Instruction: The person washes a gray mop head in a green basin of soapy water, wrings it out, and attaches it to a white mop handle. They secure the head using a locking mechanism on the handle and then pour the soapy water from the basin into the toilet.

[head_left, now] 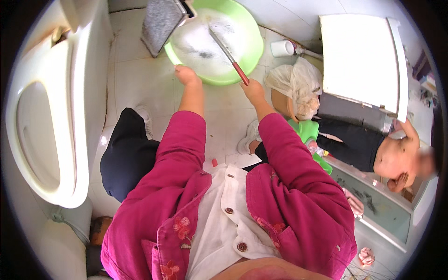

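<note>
A light green basin (254, 42) full of white suds with dark smudges stands on the tiled floor in front of me. My left hand (187, 75) is closed on its near left rim, the fingers partly hidden. Closed around a red-brown handle is my right hand (253, 91), at the near right side of the basin. That handle belongs to a long metal-shafted tool (227, 52), which slants into the suds; its far end is covered, so its kind does not show. A grey speckled slab (161, 25) leans against the basin's left side.
A white toilet (77, 135) stands at my left. To the right are a white cup-like cylinder (281, 48), a bin lined with a plastic bag (284, 79), a white cabinet (359, 60) and a green plastic object (308, 130). Another person (354, 142) stands at the far right.
</note>
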Demonstrator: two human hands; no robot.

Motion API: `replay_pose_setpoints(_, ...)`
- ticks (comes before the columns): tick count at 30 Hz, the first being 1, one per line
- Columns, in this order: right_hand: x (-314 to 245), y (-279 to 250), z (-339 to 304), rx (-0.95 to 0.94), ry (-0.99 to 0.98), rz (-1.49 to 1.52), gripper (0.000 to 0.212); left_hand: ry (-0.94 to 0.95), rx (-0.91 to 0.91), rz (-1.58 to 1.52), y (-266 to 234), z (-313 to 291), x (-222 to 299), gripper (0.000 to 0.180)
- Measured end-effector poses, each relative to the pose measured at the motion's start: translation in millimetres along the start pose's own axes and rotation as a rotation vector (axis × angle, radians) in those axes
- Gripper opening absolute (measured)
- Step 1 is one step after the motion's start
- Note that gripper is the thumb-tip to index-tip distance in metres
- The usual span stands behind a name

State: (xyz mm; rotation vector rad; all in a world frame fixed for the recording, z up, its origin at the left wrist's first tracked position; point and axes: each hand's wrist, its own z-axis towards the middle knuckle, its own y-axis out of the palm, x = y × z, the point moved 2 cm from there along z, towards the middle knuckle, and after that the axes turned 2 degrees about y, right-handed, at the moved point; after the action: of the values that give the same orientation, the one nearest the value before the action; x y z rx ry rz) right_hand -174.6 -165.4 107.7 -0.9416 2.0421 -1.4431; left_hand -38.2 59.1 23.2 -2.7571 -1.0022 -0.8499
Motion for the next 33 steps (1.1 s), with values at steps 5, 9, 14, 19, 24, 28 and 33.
replay_pose_setpoints(5, 23, -40, -32, 0.365, 0.145, -0.192, 0.019, 0.026, 0.090, -0.013, 16, -12, 2, 0.065)
replay_pose_setpoints(9, 74, -73, -38, 0.750, -0.020, -0.362, 0.018, -0.002, 0.058, 0.075, 13, -17, 2, 0.065)
replay_pose_setpoints(14, 79, -64, -55, 0.544, -0.021, -0.227, 0.022, 0.013, 0.058, 0.012, 16, -15, 0, 0.064)
replay_pose_setpoints(19, 45, -57, -72, 0.187, 0.071, -0.107, 0.029, -0.019, 0.010, -0.013, 11, -11, 2, 0.065)
replay_pose_setpoints(24, 71, -63, -95, 0.322, 0.174, 0.002, 0.031, -0.044, -0.017, 0.008, 10, -6, -4, 0.064)
replay_pose_setpoints(28, 81, -60, -84, 0.365, 0.194, 0.105, 0.032, 0.033, 0.029, -0.021, 7, -8, -1, 0.057)
replay_pose_setpoints(33, 98, -34, -37, 0.208, 0.350, 0.172, 0.043, 0.159, 0.075, -0.036, 7, -9, 12, 0.046)
